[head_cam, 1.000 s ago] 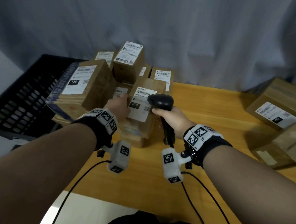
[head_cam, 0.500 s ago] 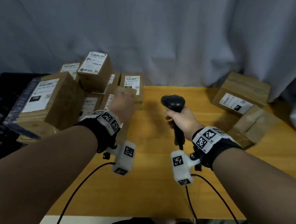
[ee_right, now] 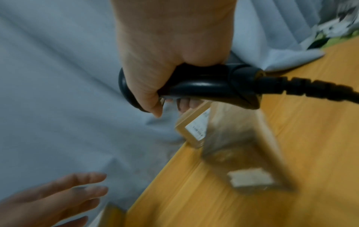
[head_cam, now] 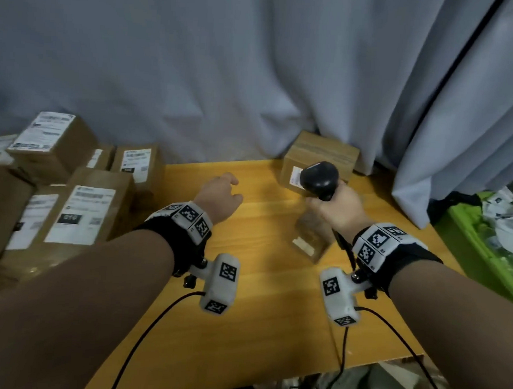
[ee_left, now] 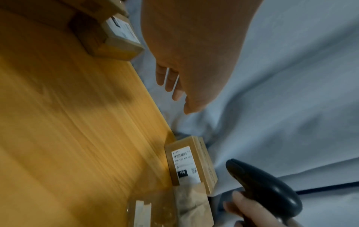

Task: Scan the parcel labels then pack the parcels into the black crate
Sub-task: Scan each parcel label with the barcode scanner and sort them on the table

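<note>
Cardboard box (head_cam: 320, 156) waited beyond; right hand (head_cam: 340, 210) gripped the scanner (head_cam: 319, 178), left hand (head_cam: 219, 196) open, best reaching to turn its label up.

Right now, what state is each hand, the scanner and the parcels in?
left hand: empty, fingers loosely extended above the table
right hand: grips the barcode scanner
barcode scanner: held up, cable attached
parcel by the curtain: on the table, label facing out
parcel under the right hand: on the table, blurred
parcel stack: piled at left, labels showing
</note>
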